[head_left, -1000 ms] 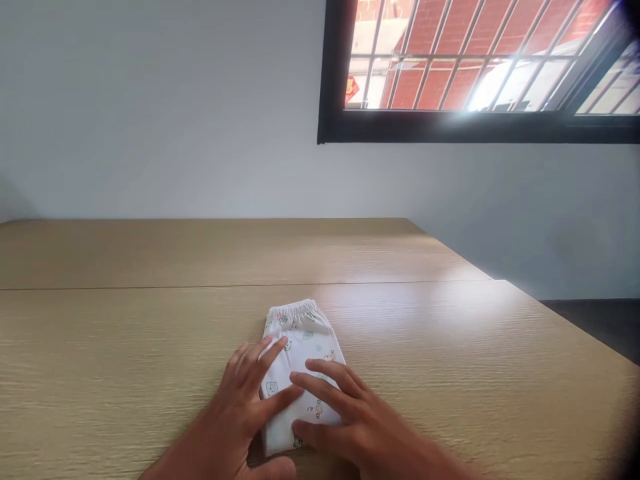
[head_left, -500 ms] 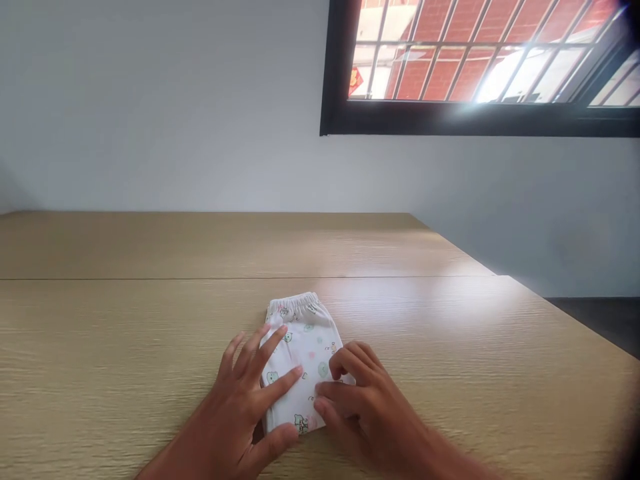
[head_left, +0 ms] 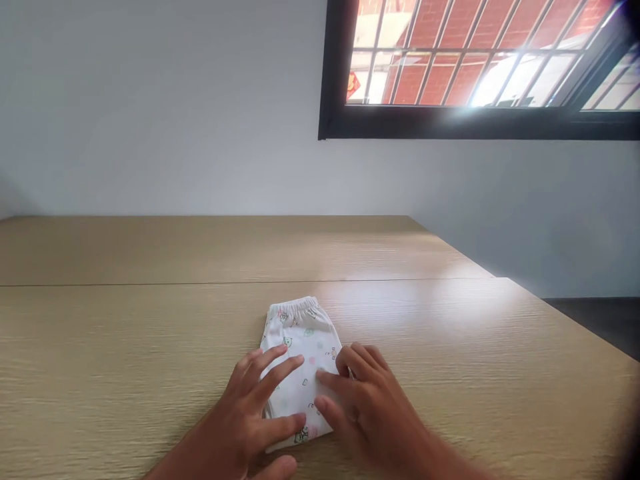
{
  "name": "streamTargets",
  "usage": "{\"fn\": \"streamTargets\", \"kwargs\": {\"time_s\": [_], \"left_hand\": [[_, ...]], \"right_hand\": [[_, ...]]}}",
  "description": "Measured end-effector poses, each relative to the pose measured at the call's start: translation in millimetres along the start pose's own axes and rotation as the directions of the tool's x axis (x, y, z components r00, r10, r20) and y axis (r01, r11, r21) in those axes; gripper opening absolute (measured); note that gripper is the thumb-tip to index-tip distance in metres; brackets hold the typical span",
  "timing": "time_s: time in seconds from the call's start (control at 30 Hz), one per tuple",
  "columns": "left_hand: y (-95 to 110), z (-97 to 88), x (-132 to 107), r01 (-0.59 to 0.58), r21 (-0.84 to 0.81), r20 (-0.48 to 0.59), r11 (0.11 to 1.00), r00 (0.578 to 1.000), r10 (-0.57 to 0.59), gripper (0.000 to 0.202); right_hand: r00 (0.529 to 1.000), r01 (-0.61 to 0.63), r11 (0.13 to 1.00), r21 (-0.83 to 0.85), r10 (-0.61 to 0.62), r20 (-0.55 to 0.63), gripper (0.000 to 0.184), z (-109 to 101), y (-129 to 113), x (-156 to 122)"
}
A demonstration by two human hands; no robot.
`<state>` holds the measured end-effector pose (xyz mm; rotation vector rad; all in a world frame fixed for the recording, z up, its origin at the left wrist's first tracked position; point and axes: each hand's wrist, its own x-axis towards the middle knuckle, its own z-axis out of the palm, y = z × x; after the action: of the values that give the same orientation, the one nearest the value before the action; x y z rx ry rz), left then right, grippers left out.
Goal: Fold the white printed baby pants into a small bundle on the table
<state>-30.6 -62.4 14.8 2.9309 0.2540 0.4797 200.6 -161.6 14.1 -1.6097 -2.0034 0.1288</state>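
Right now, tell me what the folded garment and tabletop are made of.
The folded garment looks like soft matt cotton knit, gathered at its elastic waistband; fibre uncertain. The tabletop looks like wood-grain laminate or veneer, with a satin sheen.

Nothing legible, red diamond sign (head_left: 353, 85) (too small)

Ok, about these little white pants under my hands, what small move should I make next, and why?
I'd probably smooth the right edge flat: your right hand has its fingers curled at that edge of the folded white pants, where the fabric seems slightly bunched, while your left hand lies flat on the other side.
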Motion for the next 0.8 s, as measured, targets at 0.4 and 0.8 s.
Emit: {"fn": "streamTargets", "kwargs": {"time_s": [0.4,0.8], "left_hand": [[-7,7.2,-6,0.167,-0.022,-0.003,0.986,0.986,-0.167,0.038],[-14,10.9,-7,0.401,0.123,0.025,0.908,0.913,-0.407,0.049]], "right_hand": [[0.967,0.227,0.973,0.03,-0.229,0.114,0.043,-7,-2,1],[0.977,0.203,0.978,0.039,-0.2,-0.072,0.013,-3,0,-3]]}}
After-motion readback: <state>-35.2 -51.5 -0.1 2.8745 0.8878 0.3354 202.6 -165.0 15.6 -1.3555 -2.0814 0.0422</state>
